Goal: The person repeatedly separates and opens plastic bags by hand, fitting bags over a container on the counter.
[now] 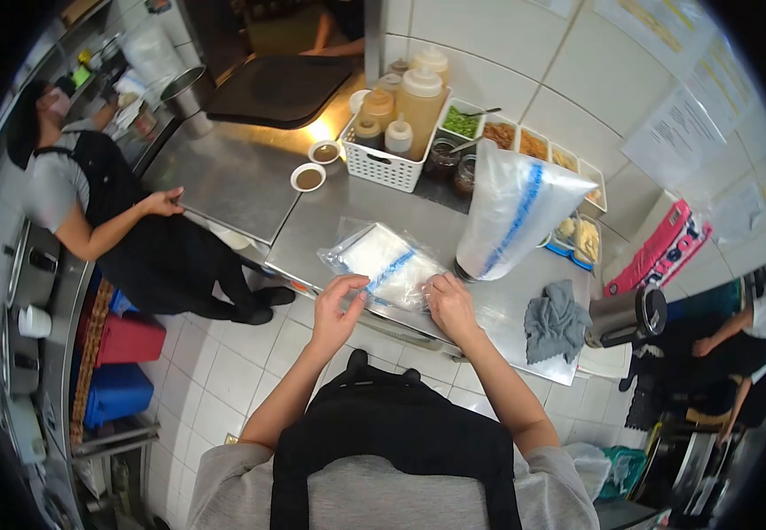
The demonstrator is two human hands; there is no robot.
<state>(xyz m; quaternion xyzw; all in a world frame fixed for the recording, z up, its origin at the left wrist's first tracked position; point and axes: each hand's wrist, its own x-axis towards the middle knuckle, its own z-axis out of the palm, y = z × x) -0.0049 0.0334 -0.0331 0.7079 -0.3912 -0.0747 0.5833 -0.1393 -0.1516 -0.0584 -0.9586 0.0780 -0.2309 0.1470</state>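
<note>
Flat on the steel counter lies a clear plastic packet with a blue stripe. At its left front edge is my left hand, thumb and fingers apart in a curve. My right hand has its fingers bent together on the packet's right edge; what they pinch is too small to make out. Just beyond my right hand stands a tall clear plastic bag with a blue stripe. A grey cloth lies crumpled to the right.
A white basket of squeeze bottles stands near the wall beside ingredient containers. Two small sauce cups sit left of it. A black tray is at the back. A person stands at left; others are at far right.
</note>
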